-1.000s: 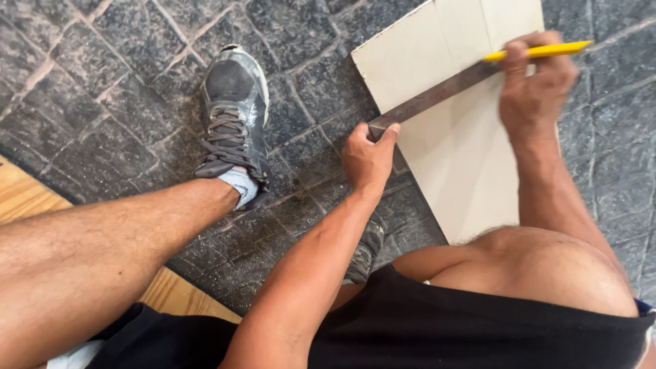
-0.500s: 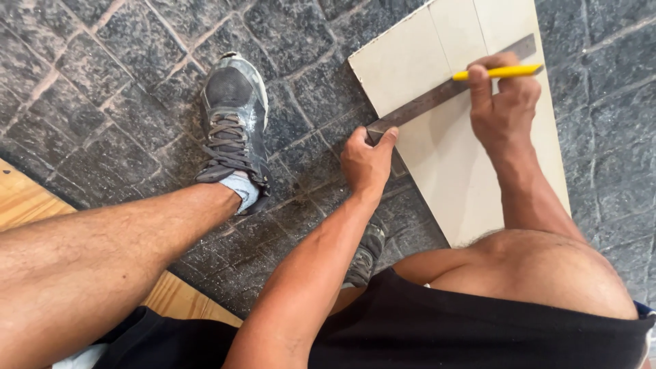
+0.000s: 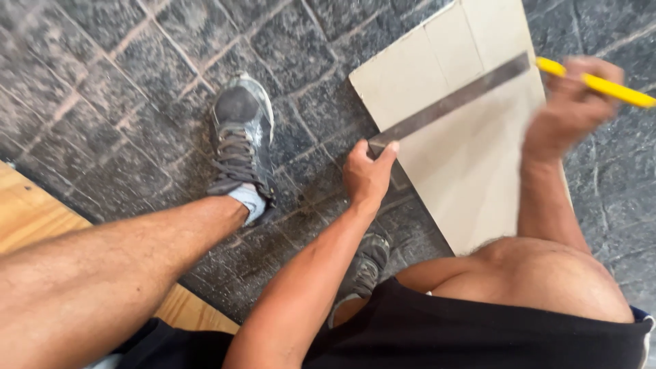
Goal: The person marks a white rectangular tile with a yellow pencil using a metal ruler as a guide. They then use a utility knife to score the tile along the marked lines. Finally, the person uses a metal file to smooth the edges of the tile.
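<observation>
A pale beige board (image 3: pixel 459 157) lies on the dark stone floor (image 3: pixel 123 75). Across it rests a long grey metal ruler (image 3: pixel 451 104), running from lower left to upper right. My left hand (image 3: pixel 367 176) pinches the ruler's near end at the board's left edge. My right hand (image 3: pixel 571 109), blurred with motion, grips a yellow pencil (image 3: pixel 596 82) just past the ruler's far end, over the board's right side. Pencil lines show faintly on the board's upper part.
My left foot in a grey laced shoe (image 3: pixel 240 143) stands on the stone left of the board. My other shoe (image 3: pixel 363 268) is tucked under my knee. A light wooden surface (image 3: pixel 34 212) edges in at the left.
My right hand with the pencil has swung right, from the ruler's middle to its far end. My left hand stays on the ruler's near end.
</observation>
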